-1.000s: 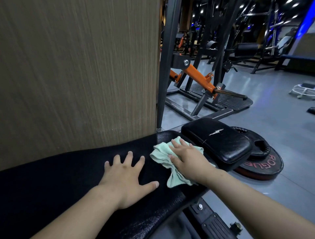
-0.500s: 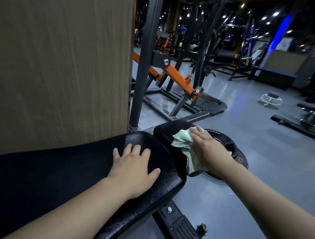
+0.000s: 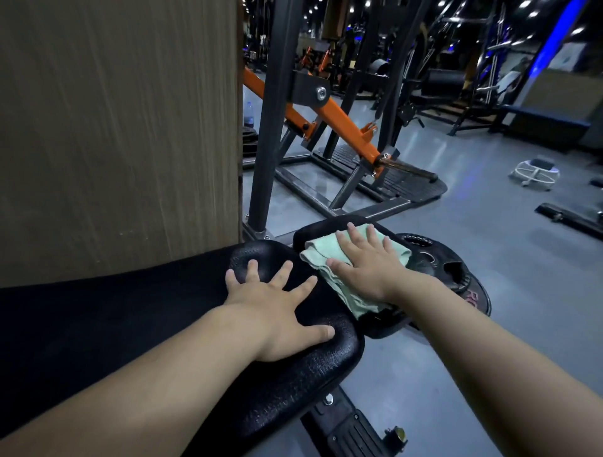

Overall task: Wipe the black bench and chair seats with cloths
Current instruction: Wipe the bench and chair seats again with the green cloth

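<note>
Cloth (image 3: 339, 261) lies under our right hand (image 3: 368, 264), fingers (image 3: 350, 235) spread flat on the seat pad (image 3: 313, 230); our left hand (image 3: 274, 306) rests splayed on the bench (image 3: 163, 310).

We see a big brown wall (image 3: 117, 130) on the left — a shiny grey floor (image 3: 489, 228), an orange and black gym machine (image 3: 342, 124), and small bright ceiling lights (image 3: 525, 4) far back.

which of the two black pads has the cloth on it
The smaller seat pad, farther from the person, under the green cloth and right hand. The long bench pad holds only the bare left hand.
</note>
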A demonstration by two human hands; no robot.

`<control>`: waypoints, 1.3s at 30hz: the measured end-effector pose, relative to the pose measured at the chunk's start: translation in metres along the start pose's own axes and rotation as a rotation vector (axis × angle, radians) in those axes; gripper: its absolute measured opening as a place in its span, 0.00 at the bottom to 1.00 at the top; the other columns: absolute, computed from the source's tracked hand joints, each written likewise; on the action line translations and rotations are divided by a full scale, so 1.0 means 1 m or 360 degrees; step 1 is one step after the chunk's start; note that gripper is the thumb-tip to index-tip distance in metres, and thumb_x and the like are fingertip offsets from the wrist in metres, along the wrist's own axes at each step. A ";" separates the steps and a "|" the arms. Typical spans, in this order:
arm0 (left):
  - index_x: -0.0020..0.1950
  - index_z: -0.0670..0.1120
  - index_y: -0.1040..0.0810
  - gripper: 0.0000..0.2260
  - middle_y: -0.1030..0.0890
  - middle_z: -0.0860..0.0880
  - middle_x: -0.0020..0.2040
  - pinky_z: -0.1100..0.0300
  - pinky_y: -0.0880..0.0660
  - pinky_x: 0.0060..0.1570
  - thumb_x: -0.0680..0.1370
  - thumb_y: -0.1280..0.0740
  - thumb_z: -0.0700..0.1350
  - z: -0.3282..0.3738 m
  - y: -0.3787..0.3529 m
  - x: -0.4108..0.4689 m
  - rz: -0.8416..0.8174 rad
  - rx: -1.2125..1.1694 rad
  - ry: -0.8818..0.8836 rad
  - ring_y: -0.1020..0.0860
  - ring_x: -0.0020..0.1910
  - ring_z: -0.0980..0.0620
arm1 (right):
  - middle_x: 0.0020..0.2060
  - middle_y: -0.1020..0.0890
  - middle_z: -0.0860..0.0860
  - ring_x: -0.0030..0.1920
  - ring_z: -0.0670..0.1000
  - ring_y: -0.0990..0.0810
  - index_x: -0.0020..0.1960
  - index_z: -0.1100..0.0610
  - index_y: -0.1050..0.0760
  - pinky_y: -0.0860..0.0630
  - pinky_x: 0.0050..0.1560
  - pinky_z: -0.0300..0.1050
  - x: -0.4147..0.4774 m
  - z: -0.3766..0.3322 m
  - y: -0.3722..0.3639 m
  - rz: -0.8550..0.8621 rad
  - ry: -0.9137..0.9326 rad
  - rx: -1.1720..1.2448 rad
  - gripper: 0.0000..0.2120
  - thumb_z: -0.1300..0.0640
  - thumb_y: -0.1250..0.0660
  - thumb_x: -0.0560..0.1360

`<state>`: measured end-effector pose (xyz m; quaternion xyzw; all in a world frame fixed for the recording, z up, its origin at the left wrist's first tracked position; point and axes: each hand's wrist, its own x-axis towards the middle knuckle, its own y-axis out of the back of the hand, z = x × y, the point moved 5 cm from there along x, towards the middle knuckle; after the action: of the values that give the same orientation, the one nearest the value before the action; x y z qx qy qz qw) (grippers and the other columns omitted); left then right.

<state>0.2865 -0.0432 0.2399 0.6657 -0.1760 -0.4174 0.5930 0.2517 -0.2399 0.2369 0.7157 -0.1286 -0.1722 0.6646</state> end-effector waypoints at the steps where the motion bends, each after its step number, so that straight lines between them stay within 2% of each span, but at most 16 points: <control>1: 0.77 0.69 0.63 0.39 0.65 0.54 0.80 0.31 0.62 0.72 0.71 0.51 0.79 0.000 0.000 0.000 -0.0008 0.0004 0.0005 0.65 0.77 0.33 | 0.80 0.59 0.50 0.79 0.57 0.65 0.81 0.48 0.57 0.64 0.76 0.61 0.012 -0.005 0.001 0.0001 -0.0028 0.0003 0.35 0.33 0.55 0.80; 6: 0.76 0.68 0.64 0.38 0.67 0.54 0.80 0.30 0.63 0.72 0.71 0.51 0.78 0.003 0.001 0.000 -0.0024 0.0019 0.0034 0.66 0.77 0.33 | 0.81 0.55 0.51 0.79 0.59 0.62 0.81 0.48 0.53 0.62 0.76 0.63 0.059 -0.030 0.009 0.0013 -0.0096 0.0044 0.35 0.33 0.55 0.79; 10: 0.76 0.68 0.64 0.38 0.67 0.53 0.80 0.30 0.64 0.71 0.71 0.51 0.78 0.005 0.003 -0.003 -0.0032 0.0000 0.0045 0.66 0.77 0.33 | 0.81 0.55 0.51 0.79 0.59 0.62 0.81 0.47 0.52 0.62 0.76 0.63 0.065 -0.031 0.010 -0.0008 -0.0075 0.0048 0.35 0.32 0.55 0.79; 16: 0.76 0.69 0.63 0.39 0.67 0.54 0.80 0.31 0.64 0.72 0.71 0.50 0.78 0.005 0.004 -0.004 -0.0079 -0.0026 0.0049 0.66 0.77 0.34 | 0.80 0.58 0.47 0.79 0.54 0.63 0.81 0.46 0.57 0.61 0.77 0.57 -0.009 -0.001 0.001 0.0022 0.0095 0.0047 0.35 0.33 0.53 0.80; 19: 0.76 0.69 0.64 0.39 0.67 0.54 0.79 0.30 0.63 0.72 0.71 0.50 0.78 0.005 0.003 -0.001 -0.0102 -0.0012 0.0048 0.66 0.77 0.33 | 0.80 0.59 0.45 0.79 0.51 0.64 0.81 0.46 0.57 0.62 0.78 0.53 -0.059 0.015 -0.002 0.0065 0.0112 0.0029 0.34 0.35 0.53 0.80; 22: 0.76 0.69 0.64 0.39 0.67 0.54 0.79 0.30 0.63 0.72 0.71 0.51 0.78 0.005 0.001 0.000 -0.0078 0.0001 0.0046 0.66 0.77 0.33 | 0.80 0.59 0.45 0.79 0.50 0.64 0.81 0.46 0.59 0.63 0.78 0.51 -0.073 0.021 -0.003 0.0056 0.0086 -0.0001 0.34 0.35 0.54 0.80; 28: 0.76 0.68 0.64 0.39 0.67 0.54 0.79 0.30 0.63 0.72 0.71 0.52 0.78 0.004 0.000 0.000 -0.0040 0.0022 0.0039 0.66 0.77 0.33 | 0.80 0.60 0.51 0.79 0.56 0.63 0.81 0.49 0.60 0.62 0.77 0.57 -0.001 0.048 0.005 -0.0075 -0.0140 -0.0002 0.34 0.35 0.57 0.81; 32: 0.76 0.68 0.65 0.38 0.68 0.54 0.79 0.30 0.63 0.72 0.71 0.52 0.78 0.003 -0.002 0.000 -0.0041 0.0017 0.0028 0.67 0.77 0.33 | 0.81 0.55 0.51 0.80 0.58 0.56 0.81 0.48 0.57 0.57 0.77 0.61 0.048 0.066 0.013 -0.0036 -0.0251 0.0097 0.35 0.32 0.57 0.79; 37: 0.76 0.68 0.65 0.39 0.69 0.54 0.79 0.30 0.64 0.71 0.71 0.53 0.78 0.002 -0.001 0.000 -0.0050 0.0010 0.0028 0.68 0.76 0.33 | 0.81 0.54 0.47 0.80 0.56 0.53 0.80 0.43 0.55 0.51 0.76 0.64 0.043 0.068 0.016 0.0001 -0.0278 0.0230 0.41 0.25 0.59 0.72; 39: 0.76 0.68 0.65 0.39 0.69 0.54 0.79 0.30 0.64 0.71 0.71 0.53 0.79 0.002 -0.001 0.001 -0.0060 0.0010 0.0027 0.68 0.76 0.33 | 0.80 0.55 0.45 0.80 0.55 0.55 0.80 0.42 0.55 0.51 0.76 0.63 0.029 0.068 0.013 0.0026 -0.0253 0.0218 0.38 0.27 0.57 0.75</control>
<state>0.2851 -0.0453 0.2383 0.6743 -0.1597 -0.4224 0.5843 0.2502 -0.3148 0.2435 0.7424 -0.1982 -0.2139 0.6032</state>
